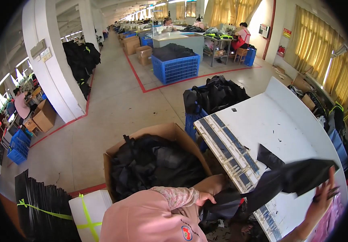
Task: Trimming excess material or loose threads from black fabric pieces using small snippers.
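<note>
My left hand point(206, 198) is curled beside 1 end of the long black cloth point(303, 177), though I cannot tell whether it grips; my right hand point(323, 198) has its index finger extended at the other end, a small dark thing point(332, 193) by the fingers, and its hold I cannot tell either. The cloth spans between my 2 hands over the white table point(262, 109), blurred. If my right fingers only brush it, that end could slip and fold under. A black flap point(268, 156) beside it, perhaps a separate piece, could get dragged along. The table's worn edge might snag the fabric, and a slack left hold could let it slide floorward, near the cardboard box point(184, 137)
</note>
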{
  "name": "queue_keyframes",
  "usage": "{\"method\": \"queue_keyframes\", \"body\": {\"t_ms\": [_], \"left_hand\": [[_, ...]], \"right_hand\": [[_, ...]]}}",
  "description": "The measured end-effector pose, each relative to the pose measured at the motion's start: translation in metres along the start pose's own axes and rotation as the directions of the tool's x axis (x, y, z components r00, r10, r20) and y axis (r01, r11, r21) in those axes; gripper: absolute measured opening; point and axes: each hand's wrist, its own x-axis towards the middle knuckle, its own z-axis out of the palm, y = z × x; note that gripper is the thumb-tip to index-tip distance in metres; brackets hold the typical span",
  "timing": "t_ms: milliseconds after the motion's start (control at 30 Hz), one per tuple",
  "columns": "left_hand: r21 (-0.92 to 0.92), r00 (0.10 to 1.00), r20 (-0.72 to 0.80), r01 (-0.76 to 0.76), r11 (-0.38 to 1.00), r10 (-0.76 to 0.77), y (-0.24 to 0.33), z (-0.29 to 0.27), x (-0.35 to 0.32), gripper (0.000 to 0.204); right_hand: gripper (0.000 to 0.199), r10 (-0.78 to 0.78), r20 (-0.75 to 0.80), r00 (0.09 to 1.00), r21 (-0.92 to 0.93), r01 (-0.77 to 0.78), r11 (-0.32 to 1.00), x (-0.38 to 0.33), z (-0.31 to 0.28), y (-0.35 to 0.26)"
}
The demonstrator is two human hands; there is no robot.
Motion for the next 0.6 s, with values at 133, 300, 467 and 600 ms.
{"method": "queue_keyframes", "body": {"t_ms": [133,300,467,600], "left_hand": [[-0.041,0.998,0.062,0.018,0.999,-0.016,0.008,0.002,-0.002,0.055],[0.045,0.996,0.033,-0.084,0.995,0.083,0.013,-0.003,-0.028,0.051],[0.220,0.995,-0.076,-0.042,0.974,0.060,0.004,0.039,-0.014,0.037],[0.258,0.999,-0.009,0.035,0.965,-0.034,-0.003,0.088,-0.015,0.034]], "right_hand": [[0.046,-0.156,-0.118,0.981,0.043,0.162,0.986,0.068,-0.036,0.006],[0.051,-0.181,-0.335,0.925,-0.414,0.028,0.910,0.085,-0.064,0.112],[0.024,0.439,-0.436,0.786,-0.109,-0.530,0.841,-0.024,-0.122,0.245],[0.031,0.388,-0.442,0.809,-0.344,-0.552,0.759,-0.127,-0.135,0.301]]}}
